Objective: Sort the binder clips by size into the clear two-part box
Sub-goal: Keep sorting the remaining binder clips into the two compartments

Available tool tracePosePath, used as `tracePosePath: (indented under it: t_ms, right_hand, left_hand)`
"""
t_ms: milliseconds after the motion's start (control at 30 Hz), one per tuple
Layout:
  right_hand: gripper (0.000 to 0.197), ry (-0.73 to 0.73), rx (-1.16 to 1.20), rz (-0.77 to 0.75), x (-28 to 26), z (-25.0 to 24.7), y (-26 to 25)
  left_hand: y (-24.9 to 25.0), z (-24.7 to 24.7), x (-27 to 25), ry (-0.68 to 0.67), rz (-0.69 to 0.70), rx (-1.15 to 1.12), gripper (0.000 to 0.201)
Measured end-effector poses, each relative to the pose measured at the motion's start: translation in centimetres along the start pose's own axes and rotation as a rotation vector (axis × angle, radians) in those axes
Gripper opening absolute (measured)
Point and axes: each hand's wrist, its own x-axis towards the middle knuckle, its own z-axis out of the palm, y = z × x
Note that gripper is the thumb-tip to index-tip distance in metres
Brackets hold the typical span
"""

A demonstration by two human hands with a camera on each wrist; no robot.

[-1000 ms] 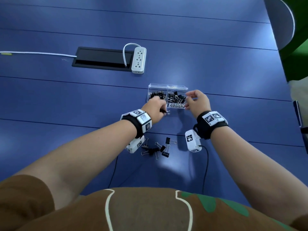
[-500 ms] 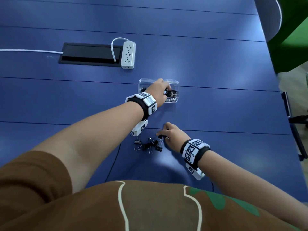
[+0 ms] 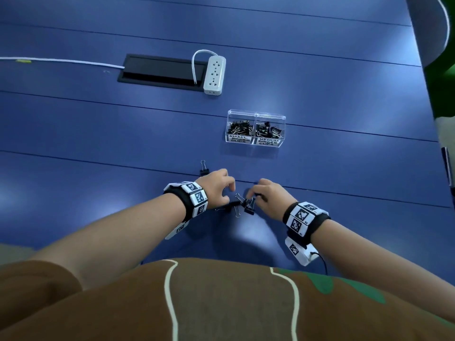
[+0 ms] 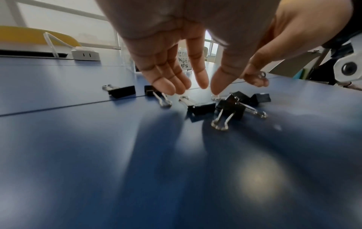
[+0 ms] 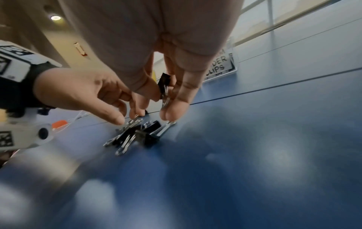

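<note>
The clear two-part box stands on the blue table, its left half labelled for small clips and its right half for medium ones, with black clips in both. Nearer me lies a small pile of black binder clips. One clip lies apart to the left. My left hand hovers just over the pile with straight fingers and holds nothing. My right hand pinches one binder clip just above the pile's right side.
A white power strip and a black cable hatch lie beyond the box, with a white cable running left. The table's right edge meets a green chair. Wrist camera cables trail near my body.
My left hand has come back from the box to the pile. My right hand went from the box down to the pile and now pinches a clip.
</note>
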Motion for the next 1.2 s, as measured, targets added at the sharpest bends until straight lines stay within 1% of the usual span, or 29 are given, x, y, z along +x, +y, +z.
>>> tracePosePath:
  t_ms: [100,167,233,300,400,500,667,767,867,933,1000,1100,1200]
  right_hand:
    - [0.026,-0.072,-0.058,0.002,-0.6,1.0,-0.8]
    - [0.022,-0.093,-0.106,0.029,-1.0,1.7,-1.1]
    - [0.023,-0.099,-0.152,0.047,-1.2,2.2,-1.2]
    - [0.025,-0.088,-0.173,0.043,-1.2,2.5,-1.2]
    - [0.022,-0.036,-0.169,0.026,-0.9,2.8,-1.2]
    - [0.023,0.005,-0.14,0.044,-0.3,2.4,-1.1]
    - [0.025,0.026,-0.109,0.083,0.2,1.6,-0.2]
    - [0.027,-0.004,-0.131,0.089,0.5,2.0,-0.1]
    - [0.025,-0.003,-0.127,0.101,1.0,2.1,-0.2]
    - [0.022,0.04,-0.088,0.092,1.2,1.7,-0.3]
    - [0.018,0.148,-0.004,0.1,1.5,0.6,-0.4]
    - [0.016,0.366,0.133,0.161,3.1,-2.9,-0.3]
    - [0.018,0.502,0.204,0.225,5.4,-7.4,-0.1]
  left_hand:
    - [-0.5,0.8,-1.0,0.012,-0.027,0.025,0.028]
    - [-0.8,1.3,-1.4,0.015,-0.031,0.052,0.027]
    - [-1.0,1.7,-1.7,0.02,-0.025,0.053,0.025]
    - [-1.2,2.1,-1.8,0.029,-0.014,0.029,0.023]
    - [-1.1,2.2,-1.7,0.033,0.0,0.027,0.021]
    - [-0.8,2.2,-1.4,0.04,0.002,0.029,0.022]
    - [-0.6,1.7,-0.9,0.105,0.0,0.004,0.019]
    - [-0.4,1.1,-0.6,0.167,-0.024,-0.095,0.017]
    - [-0.6,-0.1,-0.3,0.256,-0.062,-0.181,0.016]
    - [-1.1,-1.0,-0.1,0.312,-0.118,-0.207,0.014]
    - [-1.8,-1.9,0.0,0.347,-0.171,-0.208,0.011]
    - [-3.2,-2.5,-0.1,0.345,-0.216,-0.163,0.013]
    - [-4.2,-2.1,0.0,0.324,-0.229,-0.112,0.023]
